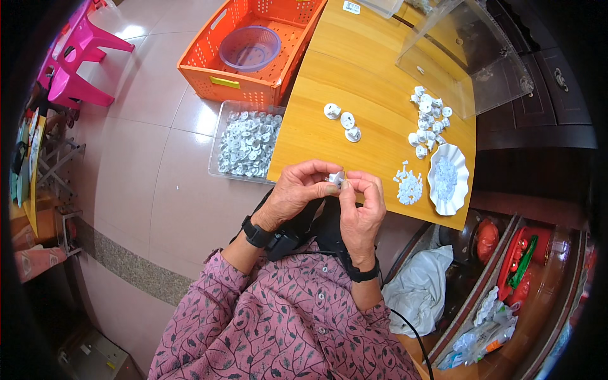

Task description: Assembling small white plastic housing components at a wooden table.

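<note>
Just above the person's lap, at the near edge of the wooden table (pixel 373 76), the left hand (pixel 297 190) and right hand (pixel 362 206) meet fingertip to fingertip around one small white plastic part (pixel 337 178). Both hands are curled nearly closed, thumbs and forefingers pinching it from either side. So much of the part is covered that its long axis and facing cannot be told. Each wrist wears a black band, and the sleeves are pink with a leaf print.

Just beyond the right hand lie a small heap of tiny white pieces (pixel 409 187) and a white scalloped dish (pixel 448 178) filled with pale bits. Farther on the smooth, glossy tabletop sit three round white discs (pixel 344 120) and a loose cluster of similar parts (pixel 428 120). Left of the table, on the tiled floor, a clear tray (pixel 247 143) brims with white parts; behind it stands an orange perforated crate (pixel 253 47) holding a translucent purple bowl (pixel 249 47).
</note>
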A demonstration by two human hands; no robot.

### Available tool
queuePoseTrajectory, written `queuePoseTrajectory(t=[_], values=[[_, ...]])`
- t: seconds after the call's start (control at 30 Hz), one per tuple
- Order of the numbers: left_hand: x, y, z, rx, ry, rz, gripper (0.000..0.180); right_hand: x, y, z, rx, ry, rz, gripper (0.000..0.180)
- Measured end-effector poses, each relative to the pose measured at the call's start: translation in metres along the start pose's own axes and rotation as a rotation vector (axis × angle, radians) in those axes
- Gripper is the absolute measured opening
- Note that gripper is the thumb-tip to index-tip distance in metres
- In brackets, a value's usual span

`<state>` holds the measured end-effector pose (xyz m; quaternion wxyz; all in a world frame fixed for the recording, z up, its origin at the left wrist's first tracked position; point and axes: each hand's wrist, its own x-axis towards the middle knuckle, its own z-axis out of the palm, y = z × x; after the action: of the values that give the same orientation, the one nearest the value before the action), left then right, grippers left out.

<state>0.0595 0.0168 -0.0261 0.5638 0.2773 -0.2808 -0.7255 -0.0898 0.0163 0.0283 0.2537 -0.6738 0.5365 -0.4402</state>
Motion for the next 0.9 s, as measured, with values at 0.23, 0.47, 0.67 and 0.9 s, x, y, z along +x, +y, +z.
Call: queuePoseTrajectory(t=[0.23, 0.47, 0.67, 0.9], values=[[0.0, -0.0019, -0.0017, 0.028, -0.018, 0.014, 0.034, -0.001, -0.0019, 0.0023, -0.062, 0.001, -0.062, 0.009], [-0.0002, -0.0008, -0.0012, 0.037, -0.014, 0.01, 0.034, -0.0012, -0.0001, -0.0001, 0.003, -0.028, -0.02, 0.008], [-0.0003, -0.0014, -0.0013, 0.007, -0.001, -0.007, 0.033, -0.001, 0.0001, 0.0003, 0.058, -0.016, -0.007, 0.008], [-0.0006, 0.001, 0.0001, 0.028, -0.02, -0.008, 0.032, -0.0009, -0.0018, -0.0026, -0.016, -0.054, -0.001, 0.008]])
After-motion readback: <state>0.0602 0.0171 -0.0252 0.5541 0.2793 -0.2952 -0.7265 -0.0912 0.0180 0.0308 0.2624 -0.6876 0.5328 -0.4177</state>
